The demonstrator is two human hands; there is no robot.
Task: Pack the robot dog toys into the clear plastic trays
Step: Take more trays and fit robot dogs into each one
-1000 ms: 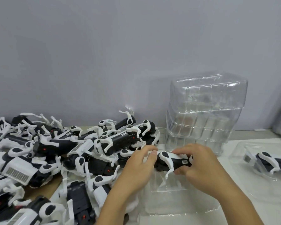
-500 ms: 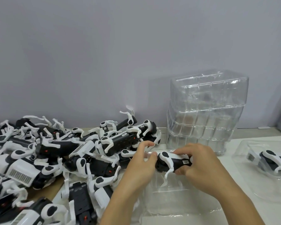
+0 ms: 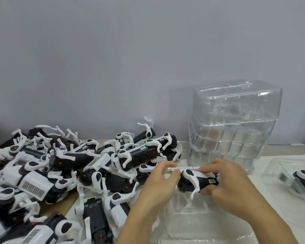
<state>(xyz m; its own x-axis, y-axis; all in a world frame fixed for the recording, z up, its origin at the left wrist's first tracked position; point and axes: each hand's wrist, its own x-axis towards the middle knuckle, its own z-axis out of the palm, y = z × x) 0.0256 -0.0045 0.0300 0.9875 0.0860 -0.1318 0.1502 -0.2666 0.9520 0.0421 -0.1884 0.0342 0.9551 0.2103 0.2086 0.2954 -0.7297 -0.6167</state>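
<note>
Barely any change since 0.5 s ago: both hands and the held dog sit in about the same spot, left thumb and forefinger now pinched closer together at the tray edge.

Right hand (image 3: 231, 185) grips the robot dog toy (image 3: 198, 181), fingers curled over its back, thumb under. Long axis runs roughly left-right, slightly tilted; the end with the round white-and-black hip joint points left toward the left hand (image 3: 160, 184); a thin white leg hangs down into the tray. Which end is the head: can't tell.

Left hand pinches the near-left rim of the clear plastic tray (image 3: 197, 221), which lies flat on the table (image 3: 271, 150) under the toy.

Counts: one toy in hand; one second toy (image 3: 301, 180) already seated in another tray (image 3: 278, 191) at the right edge; loose pile of toys (image 3: 77, 169) on the left, tangled, well over a dozen, exact count not readable. Stack of empty trays (image 3: 234, 125) behind the hands, several nested, number unclear.
</note>
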